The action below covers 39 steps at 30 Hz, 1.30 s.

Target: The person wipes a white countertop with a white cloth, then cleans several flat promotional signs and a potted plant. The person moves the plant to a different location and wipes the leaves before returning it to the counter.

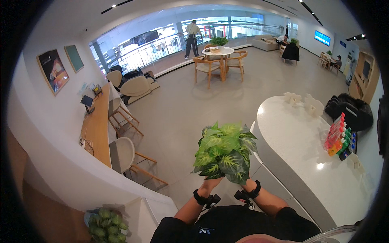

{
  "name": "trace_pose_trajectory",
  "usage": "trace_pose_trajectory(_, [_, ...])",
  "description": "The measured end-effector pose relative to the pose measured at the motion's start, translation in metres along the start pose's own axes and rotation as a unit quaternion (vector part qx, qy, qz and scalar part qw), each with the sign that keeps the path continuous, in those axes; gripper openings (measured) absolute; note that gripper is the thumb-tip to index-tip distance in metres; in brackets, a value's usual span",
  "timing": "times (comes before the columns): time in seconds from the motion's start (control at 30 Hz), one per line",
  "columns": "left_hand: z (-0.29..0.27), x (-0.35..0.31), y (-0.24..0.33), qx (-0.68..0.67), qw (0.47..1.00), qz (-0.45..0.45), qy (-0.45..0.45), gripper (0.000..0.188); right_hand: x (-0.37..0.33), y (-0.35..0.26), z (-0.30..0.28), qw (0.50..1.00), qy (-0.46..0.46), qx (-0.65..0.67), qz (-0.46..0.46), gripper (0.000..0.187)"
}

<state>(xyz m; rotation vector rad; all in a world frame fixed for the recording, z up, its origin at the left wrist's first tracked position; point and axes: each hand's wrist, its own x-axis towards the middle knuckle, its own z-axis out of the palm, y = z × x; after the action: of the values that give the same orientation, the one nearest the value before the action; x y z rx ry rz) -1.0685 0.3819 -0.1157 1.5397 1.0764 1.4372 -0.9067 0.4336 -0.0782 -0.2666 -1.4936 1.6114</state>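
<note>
In the left hand [214, 180] and right hand [247, 184], a leafy plant [223, 150].
Both grasp it, partly hidden beneath; right of the grip, a white counter [291, 133].

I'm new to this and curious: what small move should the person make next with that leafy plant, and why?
Perhaps ease the green plant slightly left, away from the white counter: its right-side leaves overlap the counter in this view, though the gap is unclear. The left hand and right hand reach in under the leaves, which mostly hide them.
</note>
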Motion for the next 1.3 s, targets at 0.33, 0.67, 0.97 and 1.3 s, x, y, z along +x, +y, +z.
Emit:
trace_pose_trajectory(0.33, [-0.001,-0.012,0.031,0.341,0.934,0.041,0.100,0.038,-0.009,0.030,0.023,0.997,-0.026,0.052,-0.041,0.048])
trace_pose_trajectory(0.67, [-0.016,-0.001,0.053,0.269,0.959,0.062,0.068,0.039,0.010,-0.025,0.031,0.994,-0.070,0.068,0.042,0.045])
trace_pose_trajectory(0.97, [0.007,0.022,0.085,0.324,0.938,0.094,0.076,0.035,0.000,0.021,-0.003,0.950,0.072,0.301,0.047,0.045])
trace_pose_trajectory(1.3, [0.056,0.040,0.038,0.015,1.000,0.010,0.019,0.041,-0.021,-0.007,-0.006,0.961,0.179,0.211,0.019,0.044])
